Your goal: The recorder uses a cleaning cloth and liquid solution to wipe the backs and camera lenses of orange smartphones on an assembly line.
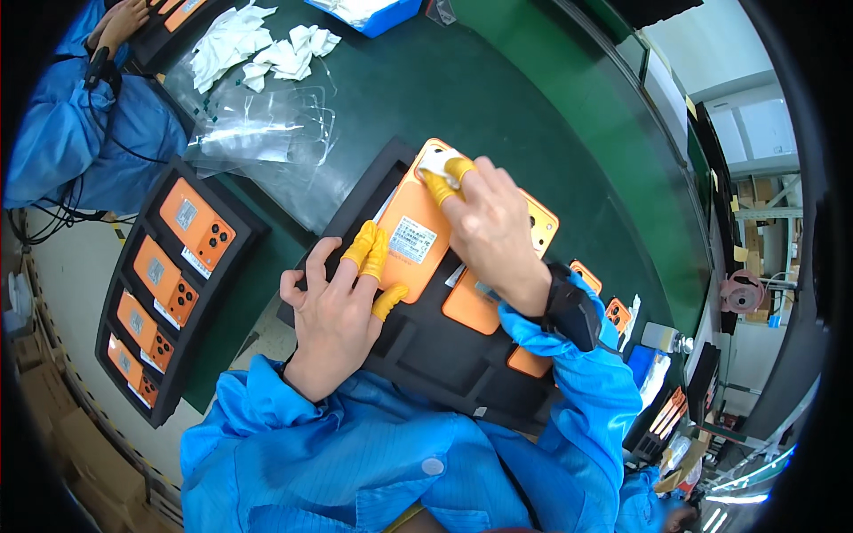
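Note:
An orange phone [400, 274], back side up with a white printed label, lies at a slant over the black foam tray [435, 369]. My left hand [330, 324] grips its lower left edge, with yellow finger cots on the fingers and thumb. A small white cloth [435, 162] is pinched in my right hand [498, 235], which presses it on the phone's camera end; yellow cots cover these fingertips too. Partly under my right hand and wrist, a second orange phone [471, 304] rests in the tray. Further right, more orange phones are partly covered by my sleeve.
At left, another black tray [169, 377] holds several orange phones. Clear plastic sheets [258, 129] and crumpled white wipes [235, 40] lie on the green table [400, 84]. A blue bin [378, 19] stands at the back. A co-worker's sleeve [53, 142] is at far left, a bottle [662, 338] at right.

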The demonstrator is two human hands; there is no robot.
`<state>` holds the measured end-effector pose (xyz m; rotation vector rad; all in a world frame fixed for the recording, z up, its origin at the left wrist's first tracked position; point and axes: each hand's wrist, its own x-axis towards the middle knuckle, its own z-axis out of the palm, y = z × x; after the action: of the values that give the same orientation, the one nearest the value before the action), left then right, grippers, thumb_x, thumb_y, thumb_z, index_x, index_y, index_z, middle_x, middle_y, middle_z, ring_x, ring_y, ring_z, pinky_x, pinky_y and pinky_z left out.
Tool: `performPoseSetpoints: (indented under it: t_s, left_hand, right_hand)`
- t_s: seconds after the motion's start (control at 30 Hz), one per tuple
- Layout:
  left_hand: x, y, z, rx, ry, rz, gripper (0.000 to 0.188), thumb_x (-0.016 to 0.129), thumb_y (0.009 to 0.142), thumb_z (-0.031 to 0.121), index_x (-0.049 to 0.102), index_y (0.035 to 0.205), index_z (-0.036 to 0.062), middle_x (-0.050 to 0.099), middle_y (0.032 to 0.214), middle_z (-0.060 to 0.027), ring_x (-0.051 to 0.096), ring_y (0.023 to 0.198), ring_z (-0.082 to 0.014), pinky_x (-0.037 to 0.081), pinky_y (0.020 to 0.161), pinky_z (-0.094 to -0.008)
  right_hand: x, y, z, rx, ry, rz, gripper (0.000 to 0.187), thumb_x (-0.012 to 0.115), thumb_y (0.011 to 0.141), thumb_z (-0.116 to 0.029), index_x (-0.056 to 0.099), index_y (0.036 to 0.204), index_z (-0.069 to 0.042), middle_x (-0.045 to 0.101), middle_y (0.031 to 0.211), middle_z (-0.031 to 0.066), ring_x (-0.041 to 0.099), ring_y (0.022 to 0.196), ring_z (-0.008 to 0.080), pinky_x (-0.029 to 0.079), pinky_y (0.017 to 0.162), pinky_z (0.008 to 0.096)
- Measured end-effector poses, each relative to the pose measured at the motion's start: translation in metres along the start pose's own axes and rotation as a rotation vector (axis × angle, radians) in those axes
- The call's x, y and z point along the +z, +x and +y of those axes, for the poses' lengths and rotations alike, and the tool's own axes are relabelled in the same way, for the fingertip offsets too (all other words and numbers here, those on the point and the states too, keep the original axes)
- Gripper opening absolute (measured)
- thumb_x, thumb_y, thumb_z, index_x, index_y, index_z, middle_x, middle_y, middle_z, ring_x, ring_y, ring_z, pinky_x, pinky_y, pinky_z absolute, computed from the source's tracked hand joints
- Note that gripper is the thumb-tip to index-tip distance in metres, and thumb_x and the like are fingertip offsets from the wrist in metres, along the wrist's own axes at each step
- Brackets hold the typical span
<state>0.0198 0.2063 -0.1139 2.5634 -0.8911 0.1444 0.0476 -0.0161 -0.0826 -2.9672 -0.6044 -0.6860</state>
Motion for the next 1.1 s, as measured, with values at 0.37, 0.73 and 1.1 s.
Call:
performPoseSetpoints:
  t_s: [0.37,0.73,1.1]
  left_hand:
    - [0.0,0.0,0.0,0.01,-0.009,0.015,0.04,0.077,0.084,0.025,0.068,0.115,0.0012,0.06,0.122,-0.01,0.041,0.13,-0.0309,0.023,0.091,-0.0498]
    - [0.003,0.002,0.0,0.013,0.053,0.031,0.031,0.074,0.088,0.03,0.071,0.104,0.0035,0.06,0.11,-0.0083,0.042,0.127,-0.0312,0.023,0.087,-0.0502]
    - [0.003,0.002,0.002,0.005,0.054,0.018,0.042,0.076,0.085,0.03,0.069,0.116,0.0027,0.06,0.119,-0.0087,0.042,0.128,-0.0312,0.024,0.091,-0.0511]
  right_hand:
    - [-0.008,-0.02,0.009,-0.055,-0.091,-0.048,0.015,0.069,0.066,-0.012,0.071,0.077,-0.001,0.059,0.082,0.0077,0.056,0.087,0.0231,0.043,0.068,0.0354]
    - [-0.007,-0.014,0.008,0.013,-0.165,0.007,0.012,0.068,0.068,-0.009,0.07,0.075,0.0,0.058,0.084,0.009,0.056,0.087,0.0227,0.042,0.068,0.0347]
    - [-0.016,-0.034,0.01,0.007,-0.193,-0.053,0.01,0.067,0.066,-0.009,0.068,0.07,0.0,0.055,0.079,0.0101,0.056,0.089,0.0247,0.045,0.07,0.0341]
